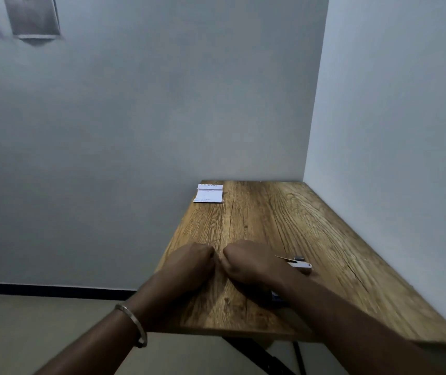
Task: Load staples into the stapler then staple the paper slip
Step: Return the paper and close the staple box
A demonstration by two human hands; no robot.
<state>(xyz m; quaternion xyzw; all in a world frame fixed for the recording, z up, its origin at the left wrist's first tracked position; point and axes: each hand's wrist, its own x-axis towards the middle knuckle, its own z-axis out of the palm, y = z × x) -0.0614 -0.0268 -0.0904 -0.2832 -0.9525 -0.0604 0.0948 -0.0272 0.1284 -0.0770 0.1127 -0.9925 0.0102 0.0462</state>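
Stapler, small, white-and-grey [296,262]: lies on the brown wood-grain worktop [284,217], just right of the right wrist, partly hidden behind it; a thin pale strip juts from its left end toward the hand. Apart from both hands.

Paper slip, white, rectangular, with printed lines [208,193]: lies flat at the far left corner of the worktop, near the grey wall, well apart from the hands.

Left hand [189,263]: knuckles up, fingers curled under into a closed grip, resting on the worktop near its left edge. Contents of the grip cannot be told. Plain metal bangle [135,323] on the left forearm.

Right hand [246,262]: likewise curled shut, knuckles up, just beside the left hand, fingertips of the two nearly meeting. Anything pinched between them is too small to make out.

Dark bluish object [277,296]: under the right forearm, mostly hidden.
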